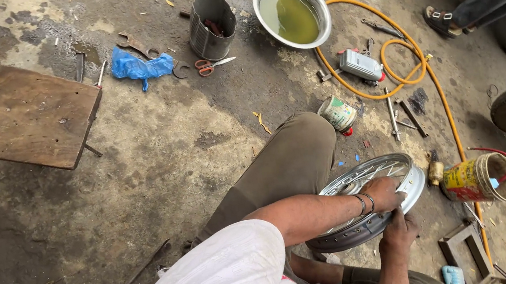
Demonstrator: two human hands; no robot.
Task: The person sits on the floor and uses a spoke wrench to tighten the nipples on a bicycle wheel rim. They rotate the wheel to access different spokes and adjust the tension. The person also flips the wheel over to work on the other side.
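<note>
You sit on the stained concrete floor (161, 171) with the chromed spoked wheel rim (368, 202) propped at a tilt against your olive-trousered leg (287, 163), so the leg takes its weight and the spokes face you. Your left hand (386, 193), the one wearing wrist bangles, lies over the upper edge of the rim with its fingers curled closed onto the metal. Your right hand (399, 230) comes up from below and rests against the rim's outer wall; whether it clamps the rim or only presses against it cannot be determined. A yellow tin can with a red wire (479, 179) stands just beside the rim. The steel basin of greenish liquid (292, 10) and orange hose (401, 49) lie well apart.
</note>
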